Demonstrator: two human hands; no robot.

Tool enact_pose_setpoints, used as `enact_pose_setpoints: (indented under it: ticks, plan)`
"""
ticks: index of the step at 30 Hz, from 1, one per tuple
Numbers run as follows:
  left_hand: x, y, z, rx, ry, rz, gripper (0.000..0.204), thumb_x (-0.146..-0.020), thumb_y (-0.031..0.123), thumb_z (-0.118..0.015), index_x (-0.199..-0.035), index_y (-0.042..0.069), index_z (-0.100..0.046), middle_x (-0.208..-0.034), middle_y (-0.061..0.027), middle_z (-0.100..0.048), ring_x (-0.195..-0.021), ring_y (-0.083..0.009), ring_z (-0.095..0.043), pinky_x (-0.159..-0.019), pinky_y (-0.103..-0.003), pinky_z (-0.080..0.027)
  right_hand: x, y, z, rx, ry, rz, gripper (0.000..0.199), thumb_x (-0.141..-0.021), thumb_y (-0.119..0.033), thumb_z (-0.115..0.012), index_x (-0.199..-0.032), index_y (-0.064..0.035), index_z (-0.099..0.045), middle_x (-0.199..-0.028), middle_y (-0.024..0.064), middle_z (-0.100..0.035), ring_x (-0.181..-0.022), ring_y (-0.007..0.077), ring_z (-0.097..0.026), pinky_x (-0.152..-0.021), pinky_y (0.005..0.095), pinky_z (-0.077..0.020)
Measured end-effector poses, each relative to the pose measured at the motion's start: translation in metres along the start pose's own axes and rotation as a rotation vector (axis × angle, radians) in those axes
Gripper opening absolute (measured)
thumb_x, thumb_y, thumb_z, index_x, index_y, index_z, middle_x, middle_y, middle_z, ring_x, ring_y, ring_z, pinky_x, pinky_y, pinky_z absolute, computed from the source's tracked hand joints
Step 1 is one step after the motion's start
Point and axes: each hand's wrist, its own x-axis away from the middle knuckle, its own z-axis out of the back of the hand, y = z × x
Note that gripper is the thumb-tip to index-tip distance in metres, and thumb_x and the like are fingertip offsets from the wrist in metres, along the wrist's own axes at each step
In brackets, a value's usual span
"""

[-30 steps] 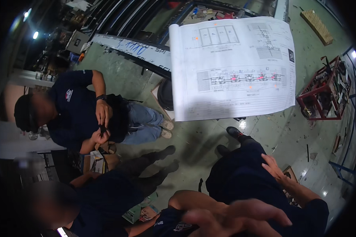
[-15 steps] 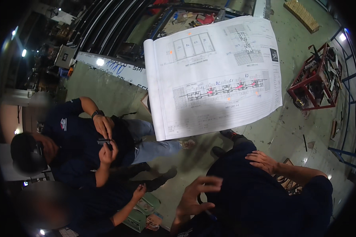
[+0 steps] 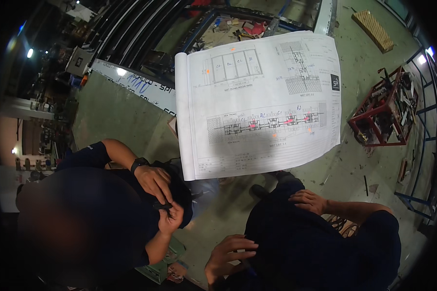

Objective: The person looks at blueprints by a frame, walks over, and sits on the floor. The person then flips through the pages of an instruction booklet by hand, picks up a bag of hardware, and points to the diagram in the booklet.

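Paper [image 3: 257, 150] spreads ahead of the person's dark clothing [image 3: 320, 242], left of a red rack [image 3: 374, 104]. The empty left hand [image 3: 226, 254] has thumb and fingers apart; the right hand [image 3: 311, 201] rests on the clothing, fingers nearly together.

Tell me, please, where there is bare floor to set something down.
Open floor shows between the drawing sheet and the red rack. Another patch lies between the white beam and the co-worker's forearm; a third separates the co-worker's hands from the person's left hand. Crowded: inside the rack, and around the red item beyond the sheet.
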Motion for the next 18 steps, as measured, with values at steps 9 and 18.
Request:
enact_pose_setpoints:
  ticks: [9, 18]
  plan:
    - [0.004, -0.014, -0.007, 0.354, 0.042, -0.184, 0.047, -0.067, -0.011, -0.072, -0.111, 0.004, -0.065, -0.11, -0.0149, -0.065, -0.089, -0.025, -0.068, -0.072, -0.03, -0.057, -0.001, 0.002, -0.002, -0.026, -0.019, 0.033, 0.034, -0.089, -0.01, -0.05, -0.12, 0.0027, -0.045, -0.123, 0.0266, -0.051, -0.109, 0.0378, -0.055, -0.092, 0.0498, -0.0436]
    - [0.016, -0.042, -0.038, 0.323, 0.114, 0.065, 0.051, -0.068, 0.011, -0.081, -0.115, 0.001, -0.061, -0.108, -0.0132, -0.066, -0.089, -0.023, -0.067, -0.075, -0.031, -0.055, 0.018, 0.006, -0.013, -0.018, -0.031, -0.052, 0.03, -0.089, -0.011, -0.05, -0.117, 0.0003, -0.047, -0.124, 0.0254, -0.051, -0.109, 0.0404, -0.055, -0.094, 0.0527, -0.0413]
